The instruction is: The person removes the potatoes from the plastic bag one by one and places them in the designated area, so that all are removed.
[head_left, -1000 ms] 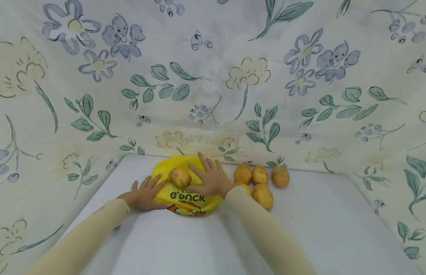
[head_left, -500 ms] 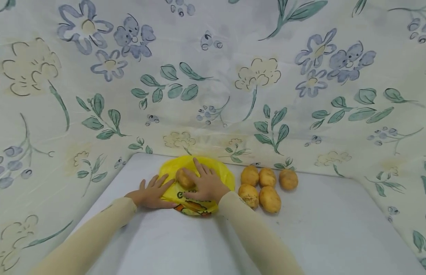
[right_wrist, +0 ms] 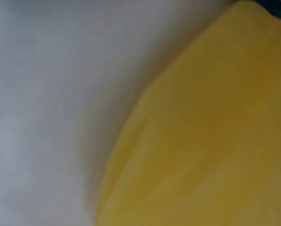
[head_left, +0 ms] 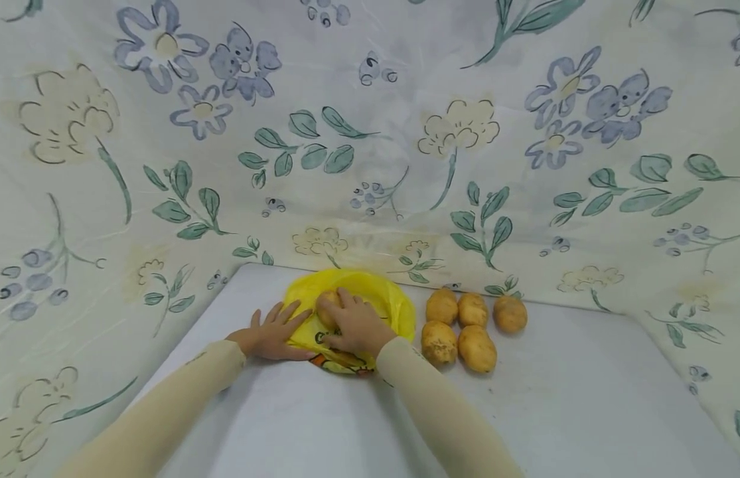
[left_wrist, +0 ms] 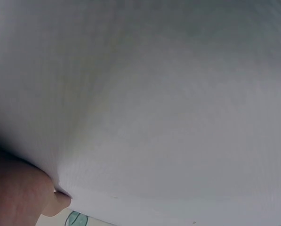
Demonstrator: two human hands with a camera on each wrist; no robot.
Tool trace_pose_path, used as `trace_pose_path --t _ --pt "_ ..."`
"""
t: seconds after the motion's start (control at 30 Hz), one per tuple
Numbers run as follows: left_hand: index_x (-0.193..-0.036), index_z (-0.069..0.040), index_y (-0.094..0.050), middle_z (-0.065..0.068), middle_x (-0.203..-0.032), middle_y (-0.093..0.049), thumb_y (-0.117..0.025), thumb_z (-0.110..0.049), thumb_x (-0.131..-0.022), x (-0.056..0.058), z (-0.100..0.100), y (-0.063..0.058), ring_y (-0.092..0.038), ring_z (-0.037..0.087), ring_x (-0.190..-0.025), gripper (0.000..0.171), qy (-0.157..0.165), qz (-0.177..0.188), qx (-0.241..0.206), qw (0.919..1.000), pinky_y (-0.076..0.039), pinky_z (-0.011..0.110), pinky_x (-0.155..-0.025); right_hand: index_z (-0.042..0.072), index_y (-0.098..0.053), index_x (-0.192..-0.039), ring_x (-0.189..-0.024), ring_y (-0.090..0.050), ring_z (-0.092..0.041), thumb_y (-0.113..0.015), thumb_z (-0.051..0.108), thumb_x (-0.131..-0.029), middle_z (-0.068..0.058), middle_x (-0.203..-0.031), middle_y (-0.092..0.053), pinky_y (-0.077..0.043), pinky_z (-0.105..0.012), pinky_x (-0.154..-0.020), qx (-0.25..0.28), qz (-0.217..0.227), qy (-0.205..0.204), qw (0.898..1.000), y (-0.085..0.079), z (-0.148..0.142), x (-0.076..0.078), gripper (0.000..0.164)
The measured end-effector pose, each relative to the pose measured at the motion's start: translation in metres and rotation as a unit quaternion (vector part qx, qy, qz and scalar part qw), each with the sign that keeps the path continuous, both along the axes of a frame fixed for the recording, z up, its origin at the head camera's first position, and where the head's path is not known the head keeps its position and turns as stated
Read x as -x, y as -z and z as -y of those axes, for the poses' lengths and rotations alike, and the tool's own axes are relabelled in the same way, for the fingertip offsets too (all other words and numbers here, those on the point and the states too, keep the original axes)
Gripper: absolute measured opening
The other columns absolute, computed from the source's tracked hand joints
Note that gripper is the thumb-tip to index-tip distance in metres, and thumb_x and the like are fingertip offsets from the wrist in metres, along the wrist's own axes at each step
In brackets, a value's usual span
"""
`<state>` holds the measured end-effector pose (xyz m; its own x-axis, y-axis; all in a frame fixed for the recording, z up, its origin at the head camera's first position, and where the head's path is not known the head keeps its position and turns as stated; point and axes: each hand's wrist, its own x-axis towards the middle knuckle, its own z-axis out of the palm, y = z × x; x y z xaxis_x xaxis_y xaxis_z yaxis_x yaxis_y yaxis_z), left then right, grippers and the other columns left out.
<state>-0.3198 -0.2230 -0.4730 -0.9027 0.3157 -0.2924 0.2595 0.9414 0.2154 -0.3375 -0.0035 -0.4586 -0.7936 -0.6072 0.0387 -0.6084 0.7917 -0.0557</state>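
Note:
A yellow plastic bag [head_left: 399, 309] with dark printed letters lies on the white table, and one potato [head_left: 326, 309] sits on it. My right hand [head_left: 362, 330] reaches over the bag and grips this potato from its right side, covering part of it. At the bag's left edge my left hand [head_left: 275, 333] rests with its fingers spread and nearly straight. The left wrist view catches only part of the left hand [left_wrist: 18, 195] at the lower left. Blurred yellow bag [right_wrist: 201, 136] fills much of the right wrist view, where no fingers show.
Several potatoes stand close together right of the bag, among them a front potato [head_left: 477, 348] and a far right potato [head_left: 510, 314]. A flower-printed sheet [head_left: 370, 146] rises behind the white table [head_left: 561, 392] and along its sides.
My right hand has come down and left onto the potato, its spread fingers now bent around it. The left hand stays at the bag's edge. The head view has shifted slightly.

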Motion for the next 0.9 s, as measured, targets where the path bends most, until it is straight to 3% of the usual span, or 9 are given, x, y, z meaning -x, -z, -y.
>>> trace_pose_path --t 0.23,0.4,0.6,0.73,0.9 --pt "-0.159 -0.017 -0.018 0.017 -0.167 -0.001 -0.052 -0.079 -0.082 -0.002 -0.005 0.000 0.000 0.051 -0.149 0.105 -0.004 0.000 0.010 0.9999 0.002 0.078 -0.110 0.033 -0.041 -0.140 -0.114 -0.055 -0.031 -0.061 0.038 -0.096 -0.014 -0.149 -0.035 -0.056 -0.041 -0.088 0.035 -0.009 0.002 0.999 0.003 0.002 -0.002 0.048" --pt "-0.159 -0.017 -0.018 0.018 -0.166 -0.001 -0.052 -0.079 -0.082 -0.001 -0.004 -0.003 0.000 0.052 -0.149 0.105 -0.011 0.001 0.017 0.9998 0.002 0.077 -0.110 0.031 -0.039 -0.144 -0.117 -0.054 -0.033 -0.063 0.039 -0.094 -0.008 -0.149 -0.037 -0.054 -0.044 -0.094 0.017 -0.014 0.001 1.000 0.000 0.003 -0.001 0.056" --pt "-0.159 -0.017 -0.018 0.018 -0.166 -0.001 -0.052 -0.079 -0.082 0.002 -0.004 -0.003 -0.001 0.052 -0.149 0.105 -0.010 -0.002 0.019 0.9998 0.001 0.078 -0.110 0.031 -0.038 -0.150 -0.120 -0.051 -0.034 -0.071 0.040 -0.085 -0.005 -0.148 -0.039 -0.053 -0.045 -0.093 0.023 0.040 0.020 0.999 -0.010 -0.005 -0.001 0.073" --pt "-0.159 -0.017 -0.018 0.017 -0.167 -0.001 -0.052 -0.080 -0.081 0.002 -0.005 -0.003 -0.001 0.052 -0.149 0.106 -0.008 -0.003 0.017 0.9998 0.001 0.078 -0.110 0.030 -0.043 -0.146 -0.116 -0.051 -0.031 -0.074 0.040 -0.081 -0.001 -0.147 -0.042 -0.052 -0.041 -0.087 0.016 0.060 0.024 0.998 -0.014 -0.008 -0.004 0.073" --pt "-0.159 -0.017 -0.018 0.018 -0.167 -0.002 -0.053 -0.079 -0.082 0.001 -0.005 -0.002 -0.001 0.052 -0.148 0.105 -0.003 -0.006 0.012 0.9999 0.001 0.079 -0.109 0.027 -0.039 -0.141 -0.104 -0.055 -0.023 -0.076 0.038 -0.082 0.002 -0.141 -0.048 -0.050 -0.035 -0.087 0.021 0.113 0.030 0.993 -0.012 -0.010 -0.010 0.070"
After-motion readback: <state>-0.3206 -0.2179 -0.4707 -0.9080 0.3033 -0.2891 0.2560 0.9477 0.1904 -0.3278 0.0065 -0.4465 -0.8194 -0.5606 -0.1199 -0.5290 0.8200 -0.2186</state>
